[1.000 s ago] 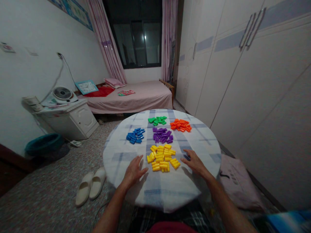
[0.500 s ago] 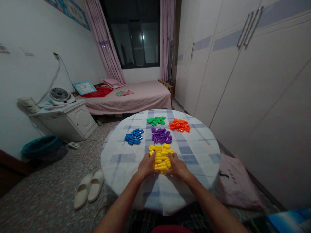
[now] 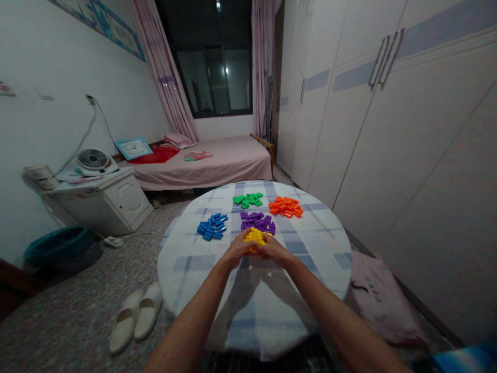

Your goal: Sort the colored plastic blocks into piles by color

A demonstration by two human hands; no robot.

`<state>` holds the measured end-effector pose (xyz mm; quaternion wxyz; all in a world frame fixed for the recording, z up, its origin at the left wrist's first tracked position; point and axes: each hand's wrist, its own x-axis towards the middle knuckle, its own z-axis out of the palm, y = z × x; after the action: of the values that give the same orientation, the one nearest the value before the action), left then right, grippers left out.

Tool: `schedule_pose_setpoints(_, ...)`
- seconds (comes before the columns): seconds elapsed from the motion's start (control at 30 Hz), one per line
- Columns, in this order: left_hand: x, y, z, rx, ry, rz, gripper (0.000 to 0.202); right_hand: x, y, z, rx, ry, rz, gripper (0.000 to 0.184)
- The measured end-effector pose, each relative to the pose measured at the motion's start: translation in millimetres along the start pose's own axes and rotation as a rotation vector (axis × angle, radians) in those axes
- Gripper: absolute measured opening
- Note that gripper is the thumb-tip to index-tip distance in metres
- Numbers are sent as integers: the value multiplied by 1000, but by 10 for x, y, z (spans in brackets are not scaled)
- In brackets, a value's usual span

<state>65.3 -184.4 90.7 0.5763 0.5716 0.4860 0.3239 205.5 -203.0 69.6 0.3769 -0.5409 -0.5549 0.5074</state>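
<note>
My left hand (image 3: pixel 237 249) and my right hand (image 3: pixel 273 249) are cupped together around a heap of small yellow plastic pieces (image 3: pixel 254 236), lifted a little above the round table (image 3: pixel 194 269). The fingers of both hands curl round the heap. Beyond the hands lie separate piles on the checked cloth: purple pieces (image 3: pixel 257 221) right behind the yellow ones, blue pieces (image 3: pixel 212 228) to the left, green pieces (image 3: pixel 247 199) at the far middle and orange pieces (image 3: pixel 286 206) at the far right.
A bed (image 3: pixel 209 160) stands under the dark window. A white cabinet (image 3: pixel 112 199) with a small fan (image 3: pixel 92 158) is on the left, a teal basin (image 3: pixel 58 243) beside it. White slippers (image 3: pixel 135 316) lie on the floor. Wardrobe doors (image 3: pixel 388 155) line the right wall.
My hands came in from either side of the spread yellow pieces, pushed them into a tight heap, and now hold it scooped up between them.
</note>
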Motion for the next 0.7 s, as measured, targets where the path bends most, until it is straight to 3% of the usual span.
schedule_pose_setpoints(0.17, 264, 638, -168, -108, -23, 154, 74, 300, -595, -284, 65, 12, -100, 47)
schedule_pose_setpoints(0.27, 372, 795, -300, 39, 37, 188, 79, 368, -780, -460, 11, 58, -103, 61)
schedule_pose_setpoints(0.33, 422, 729, -384, 222, 138, 172, 75, 350, -761, -559, -43, 96, -72, 66)
schedule_pose_setpoints(0.43, 444, 439, -514, 389, 200, 122, 73, 266, -557, -681, -103, 121, 0, 65)
schedule_pose_setpoints(0.57, 376, -14, -674, 489, 134, 41, 76, 148, -181, -771, -199, 92, 145, 64)
schedule_pose_setpoints(0.7, 301, -282, -710, 611, 54, 7, 86, 144, 83, -736, -287, 67, 207, 78)
